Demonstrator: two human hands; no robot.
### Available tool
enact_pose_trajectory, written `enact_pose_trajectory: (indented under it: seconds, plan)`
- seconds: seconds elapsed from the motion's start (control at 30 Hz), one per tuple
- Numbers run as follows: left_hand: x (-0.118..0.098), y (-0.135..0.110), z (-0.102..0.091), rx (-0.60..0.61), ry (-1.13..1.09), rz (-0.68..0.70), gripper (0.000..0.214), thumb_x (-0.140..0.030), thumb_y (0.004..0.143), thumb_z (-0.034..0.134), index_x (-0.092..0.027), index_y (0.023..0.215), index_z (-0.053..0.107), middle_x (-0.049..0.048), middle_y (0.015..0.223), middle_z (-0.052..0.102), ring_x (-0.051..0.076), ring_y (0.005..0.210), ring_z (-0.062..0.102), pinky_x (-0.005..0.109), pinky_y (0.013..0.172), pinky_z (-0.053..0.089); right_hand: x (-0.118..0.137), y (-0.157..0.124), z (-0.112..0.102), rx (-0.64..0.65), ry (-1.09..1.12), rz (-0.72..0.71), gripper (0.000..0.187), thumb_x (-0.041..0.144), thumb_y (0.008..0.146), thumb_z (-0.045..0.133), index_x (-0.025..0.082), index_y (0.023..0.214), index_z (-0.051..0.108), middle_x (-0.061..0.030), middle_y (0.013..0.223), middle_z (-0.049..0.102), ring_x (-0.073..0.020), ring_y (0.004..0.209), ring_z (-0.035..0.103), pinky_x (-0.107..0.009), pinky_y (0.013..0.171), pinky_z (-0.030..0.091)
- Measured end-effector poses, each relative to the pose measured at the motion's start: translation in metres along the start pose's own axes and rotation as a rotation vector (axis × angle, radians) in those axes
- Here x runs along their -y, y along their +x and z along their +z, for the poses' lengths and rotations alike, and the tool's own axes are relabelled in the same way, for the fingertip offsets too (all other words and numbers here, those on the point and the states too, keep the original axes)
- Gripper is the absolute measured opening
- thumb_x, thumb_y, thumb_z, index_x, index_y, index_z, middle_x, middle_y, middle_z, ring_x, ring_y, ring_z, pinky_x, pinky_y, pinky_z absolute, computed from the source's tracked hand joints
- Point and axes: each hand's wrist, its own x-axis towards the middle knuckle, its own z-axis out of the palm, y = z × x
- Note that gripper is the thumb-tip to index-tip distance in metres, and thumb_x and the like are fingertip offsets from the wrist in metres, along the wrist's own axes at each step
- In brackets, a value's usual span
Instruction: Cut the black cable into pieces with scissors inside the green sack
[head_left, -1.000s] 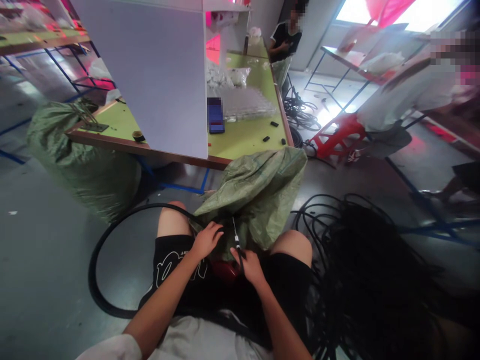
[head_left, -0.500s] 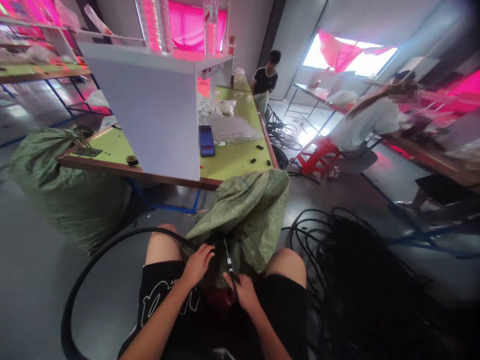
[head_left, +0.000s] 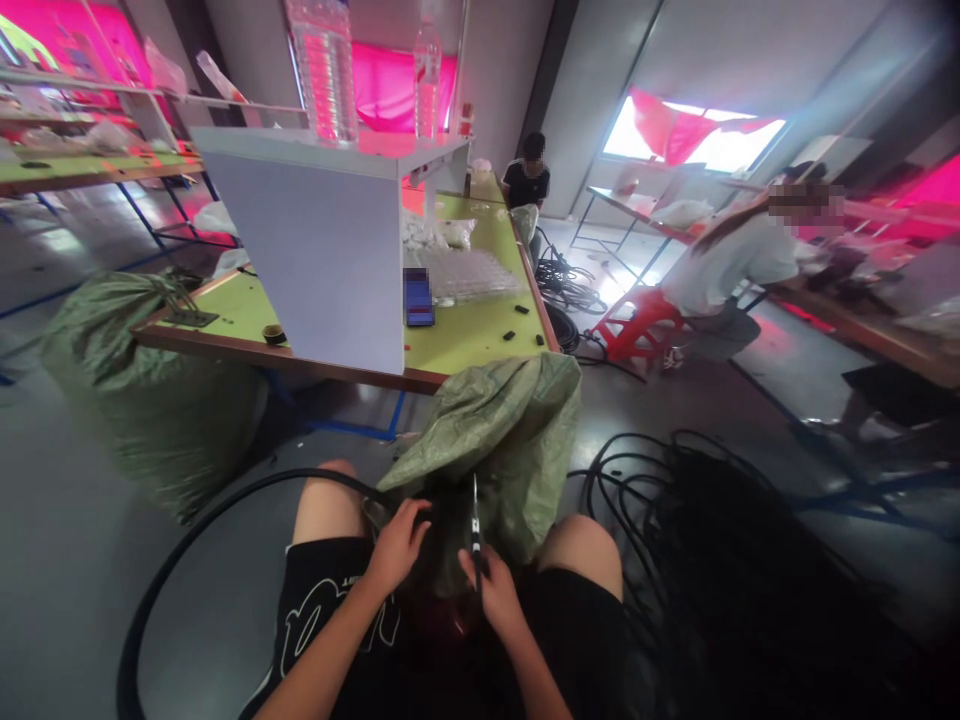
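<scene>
My left hand (head_left: 401,545) is closed around the end of a thick black hose or cable (head_left: 247,482), which loops out over my knee to the left. In my right hand (head_left: 495,590) is a slim black-handled cutting tool (head_left: 475,535), its narrow shiny blade pointing away from me; whether it is scissors or a knife I cannot tell. Both hands are over the dark mouth of a green woven sack (head_left: 517,420) between my knees. The hose's tip is lost in the shadow there. Something dark red (head_left: 450,615) shows below my hands.
Ahead stands a green-topped table (head_left: 465,345) with a white panel (head_left: 330,240), a phone (head_left: 418,300) and small black pieces (head_left: 509,336). A full sack (head_left: 150,390) is on the left, a heap of black hose (head_left: 735,540) on the right. Two people work beyond, one on a red stool (head_left: 641,315).
The cutting tool in my right hand has turned more upright and moved slightly right, away from my left hand. My left hand stays on the hose. The view has tilted up a little.
</scene>
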Motion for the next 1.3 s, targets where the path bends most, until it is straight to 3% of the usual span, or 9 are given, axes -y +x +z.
enact_pose_trajectory:
  seconds: [0.1,0.23,0.33,0.5,0.77,1.0,1.13,1.2,1.3]
  plan:
    - [0.000,0.002,-0.001,-0.087,-0.054,-0.058,0.026,-0.036,0.096,0.037,-0.020,0.102,0.056,0.0062,0.096,0.060,0.021,0.090,0.061,0.036,0.084,0.048,0.002,-0.002,0.002,0.041,-0.002,-0.069,0.047,0.060,0.083,0.054,0.015,0.096,0.064,-0.0098,0.095,0.066,-0.0231,0.087,0.063,-0.031,0.081,0.048]
    - [0.000,0.003,-0.004,-0.201,-0.144,-0.171,0.030,-0.036,0.097,0.031,-0.019,0.089,0.055,0.0026,0.078,0.058,0.018,0.071,0.059,0.033,0.072,0.048,0.001,-0.006,0.001,0.149,-0.056,-0.065,0.047,0.059,0.085,0.052,0.016,0.099,0.063,-0.0091,0.097,0.065,-0.0237,0.090,0.061,-0.033,0.085,0.047]
    - [0.000,0.003,-0.005,-0.268,-0.225,-0.135,0.019,-0.025,0.091,0.039,-0.020,0.100,0.055,0.0043,0.092,0.060,0.019,0.084,0.060,0.034,0.080,0.048,0.001,-0.009,0.001,0.206,-0.119,-0.056,0.049,0.060,0.084,0.052,0.016,0.100,0.064,-0.0090,0.096,0.065,-0.0242,0.090,0.060,-0.034,0.084,0.046]
    - [0.006,0.004,-0.002,-0.313,-0.299,-0.015,0.045,-0.004,0.071,0.042,-0.020,0.111,0.053,0.0066,0.111,0.057,0.020,0.104,0.056,0.039,0.093,0.046,0.004,-0.011,0.001,0.254,-0.179,-0.053,0.049,0.060,0.085,0.051,0.015,0.097,0.064,-0.0089,0.094,0.065,-0.0235,0.088,0.060,-0.033,0.083,0.045]
    - [0.008,0.006,-0.005,-0.316,-0.254,0.014,0.034,-0.008,0.083,0.039,-0.021,0.107,0.058,0.0069,0.110,0.056,0.020,0.107,0.054,0.039,0.094,0.047,0.007,-0.011,0.000,0.273,-0.136,-0.054,0.047,0.060,0.085,0.049,0.015,0.091,0.063,-0.0078,0.089,0.065,-0.0226,0.084,0.060,-0.032,0.079,0.046]
    - [0.004,0.004,-0.010,-0.328,-0.163,-0.016,0.035,-0.005,0.081,0.041,-0.022,0.103,0.064,0.0072,0.116,0.057,0.021,0.110,0.055,0.041,0.098,0.045,0.009,-0.013,0.001,0.299,-0.099,-0.051,0.045,0.058,0.086,0.050,0.016,0.093,0.063,-0.0067,0.089,0.066,-0.0221,0.084,0.060,-0.033,0.080,0.047]
    - [0.006,0.002,-0.008,-0.252,-0.121,-0.026,0.038,-0.003,0.079,0.040,-0.022,0.100,0.066,0.0063,0.116,0.058,0.020,0.109,0.057,0.039,0.097,0.045,0.014,-0.014,0.001,0.319,-0.096,-0.107,0.044,0.057,0.086,0.051,0.016,0.095,0.063,-0.0070,0.093,0.066,-0.0218,0.086,0.060,-0.032,0.082,0.047]
    - [0.005,0.001,-0.006,-0.131,-0.116,-0.017,0.037,-0.007,0.082,0.043,-0.024,0.105,0.067,0.0050,0.114,0.061,0.018,0.105,0.060,0.036,0.094,0.047,0.015,-0.013,0.002,0.316,-0.089,-0.097,0.044,0.057,0.087,0.049,0.016,0.098,0.062,-0.0072,0.095,0.065,-0.0218,0.088,0.060,-0.032,0.084,0.046]
    - [0.001,-0.001,-0.003,0.043,-0.130,-0.037,0.030,-0.022,0.088,0.049,-0.026,0.114,0.065,0.0032,0.102,0.064,0.015,0.080,0.066,0.030,0.080,0.053,0.011,-0.012,0.003,0.272,-0.086,-0.070,0.047,0.058,0.087,0.048,0.016,0.102,0.062,-0.0084,0.099,0.065,-0.0231,0.093,0.060,-0.034,0.087,0.046]
